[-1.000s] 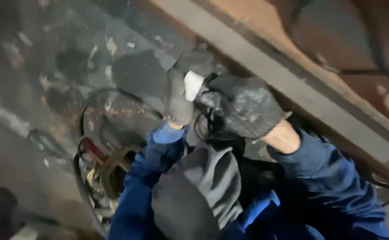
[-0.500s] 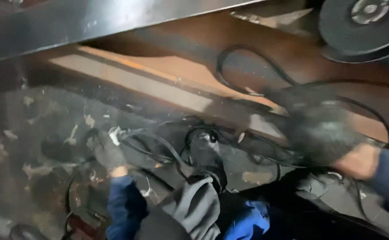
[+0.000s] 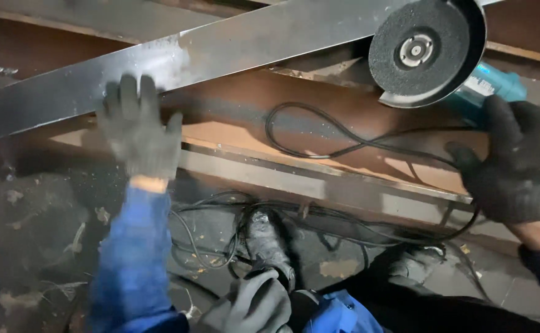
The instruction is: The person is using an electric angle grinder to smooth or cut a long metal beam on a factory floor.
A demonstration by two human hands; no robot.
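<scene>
— Gloves on both hands in the head view?

— Yes. The left hand (image 3: 139,132) lies flat, fingers spread, on the long steel bar (image 3: 220,52). The right hand (image 3: 516,163) is clamped around the teal angle grinder (image 3: 461,68), whose grey disc (image 3: 419,49) sits at the bar's lower edge.

— And the cord?

— The black cable (image 3: 344,139) loops over the rusty beam (image 3: 319,123) below.

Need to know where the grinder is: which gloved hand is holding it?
The right hand, in the black glove, grips the teal angle grinder; the left hand lies flat on the steel bar.
</scene>
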